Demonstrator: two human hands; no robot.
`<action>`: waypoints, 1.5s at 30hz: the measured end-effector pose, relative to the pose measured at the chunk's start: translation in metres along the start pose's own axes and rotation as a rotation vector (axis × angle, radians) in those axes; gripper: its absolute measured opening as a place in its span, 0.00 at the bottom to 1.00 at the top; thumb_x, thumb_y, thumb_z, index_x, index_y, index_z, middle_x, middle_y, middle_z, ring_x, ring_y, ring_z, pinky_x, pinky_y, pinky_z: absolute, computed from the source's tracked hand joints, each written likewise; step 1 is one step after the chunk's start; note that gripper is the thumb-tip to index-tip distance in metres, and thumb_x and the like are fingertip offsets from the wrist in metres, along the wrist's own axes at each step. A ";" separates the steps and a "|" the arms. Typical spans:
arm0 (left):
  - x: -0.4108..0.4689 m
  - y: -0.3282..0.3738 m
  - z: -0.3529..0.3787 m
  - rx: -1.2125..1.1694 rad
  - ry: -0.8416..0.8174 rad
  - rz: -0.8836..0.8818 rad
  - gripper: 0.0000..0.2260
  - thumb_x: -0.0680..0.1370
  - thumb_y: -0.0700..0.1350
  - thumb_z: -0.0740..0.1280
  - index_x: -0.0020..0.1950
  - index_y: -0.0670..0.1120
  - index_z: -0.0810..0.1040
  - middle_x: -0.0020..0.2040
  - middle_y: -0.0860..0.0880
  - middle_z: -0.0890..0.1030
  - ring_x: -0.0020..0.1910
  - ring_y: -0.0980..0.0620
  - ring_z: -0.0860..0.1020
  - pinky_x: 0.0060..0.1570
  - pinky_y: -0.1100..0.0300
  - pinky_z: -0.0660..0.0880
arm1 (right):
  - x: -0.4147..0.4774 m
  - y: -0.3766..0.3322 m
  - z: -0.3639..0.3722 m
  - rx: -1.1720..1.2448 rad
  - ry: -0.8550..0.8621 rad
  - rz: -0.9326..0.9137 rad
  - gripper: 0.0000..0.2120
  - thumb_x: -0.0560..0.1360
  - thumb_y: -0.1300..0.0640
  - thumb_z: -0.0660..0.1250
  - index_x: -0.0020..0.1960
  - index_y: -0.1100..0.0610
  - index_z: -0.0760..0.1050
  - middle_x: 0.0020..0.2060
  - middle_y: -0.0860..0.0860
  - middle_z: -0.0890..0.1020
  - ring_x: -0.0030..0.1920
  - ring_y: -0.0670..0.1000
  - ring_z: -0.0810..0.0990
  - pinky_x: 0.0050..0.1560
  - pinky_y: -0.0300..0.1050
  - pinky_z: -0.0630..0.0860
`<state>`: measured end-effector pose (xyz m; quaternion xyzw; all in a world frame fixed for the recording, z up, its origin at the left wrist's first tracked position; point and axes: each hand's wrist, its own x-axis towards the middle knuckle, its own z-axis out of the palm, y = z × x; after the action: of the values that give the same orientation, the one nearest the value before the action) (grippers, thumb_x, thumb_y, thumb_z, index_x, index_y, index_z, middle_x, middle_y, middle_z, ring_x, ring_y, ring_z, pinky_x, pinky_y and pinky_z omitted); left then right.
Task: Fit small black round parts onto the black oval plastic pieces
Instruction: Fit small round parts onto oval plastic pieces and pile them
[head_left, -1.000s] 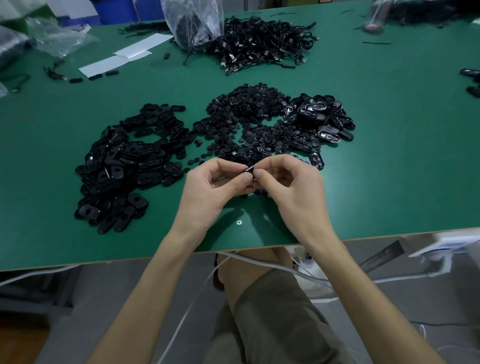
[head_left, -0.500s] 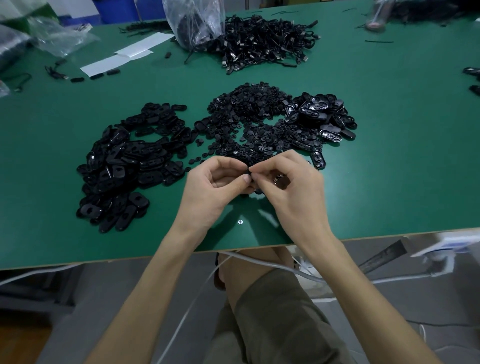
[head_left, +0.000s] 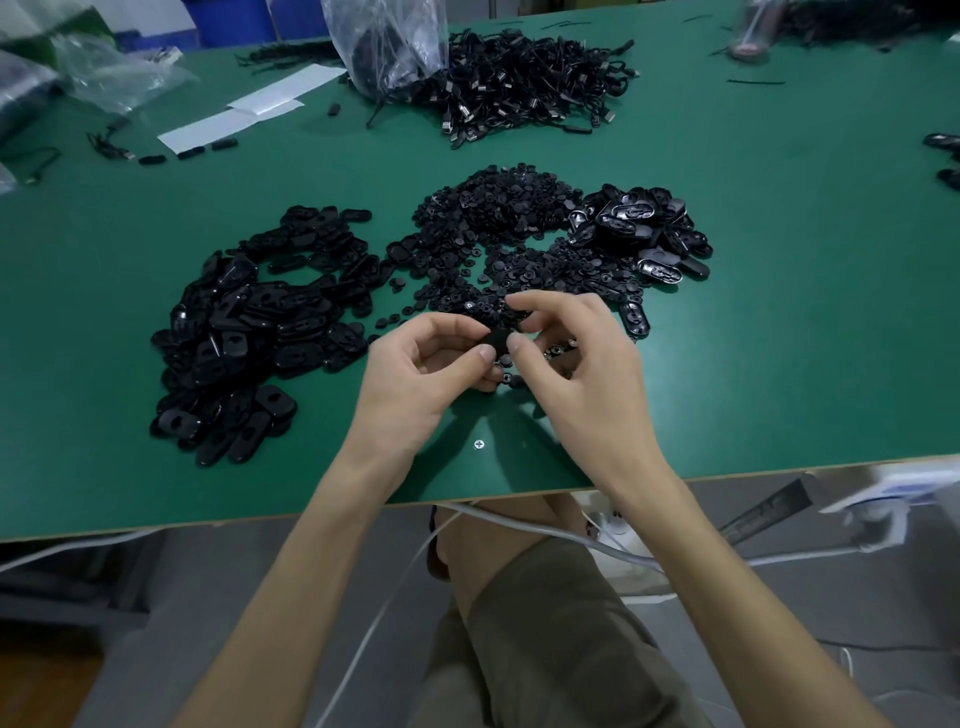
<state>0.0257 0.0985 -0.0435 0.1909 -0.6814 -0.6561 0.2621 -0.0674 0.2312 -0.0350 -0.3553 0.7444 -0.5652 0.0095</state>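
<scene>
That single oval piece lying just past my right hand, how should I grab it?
Probably pinch the oval piece across its narrow middle, coming down from above: it lies flat on the table, with both long sides facing left and right.

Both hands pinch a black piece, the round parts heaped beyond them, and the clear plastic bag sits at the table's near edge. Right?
Only the bag is wrong: the head view shows the clear plastic bag at the far edge of the table, not the near one. Rest holds.
</scene>
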 end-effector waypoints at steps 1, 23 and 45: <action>0.000 0.000 0.000 0.003 -0.005 0.002 0.06 0.78 0.32 0.73 0.53 0.39 0.82 0.42 0.44 0.86 0.40 0.49 0.85 0.45 0.59 0.82 | 0.001 0.001 0.000 0.003 -0.004 0.018 0.11 0.78 0.62 0.71 0.59 0.54 0.82 0.48 0.50 0.79 0.45 0.46 0.80 0.43 0.33 0.73; -0.001 -0.003 0.001 0.156 -0.034 0.063 0.08 0.77 0.32 0.73 0.50 0.44 0.83 0.43 0.49 0.87 0.41 0.51 0.86 0.47 0.59 0.83 | -0.002 0.002 0.003 0.027 -0.048 0.107 0.06 0.73 0.61 0.74 0.42 0.51 0.81 0.35 0.38 0.83 0.35 0.39 0.80 0.37 0.28 0.72; -0.003 -0.001 0.006 0.287 0.014 0.081 0.06 0.72 0.42 0.70 0.48 0.50 0.81 0.45 0.50 0.86 0.46 0.49 0.85 0.52 0.46 0.84 | -0.004 -0.001 0.001 -0.008 -0.079 0.028 0.01 0.75 0.63 0.75 0.47 0.60 0.85 0.36 0.48 0.84 0.37 0.44 0.81 0.40 0.34 0.75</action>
<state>0.0246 0.1055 -0.0453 0.2034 -0.7737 -0.5394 0.2629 -0.0631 0.2327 -0.0358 -0.3669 0.7507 -0.5476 0.0457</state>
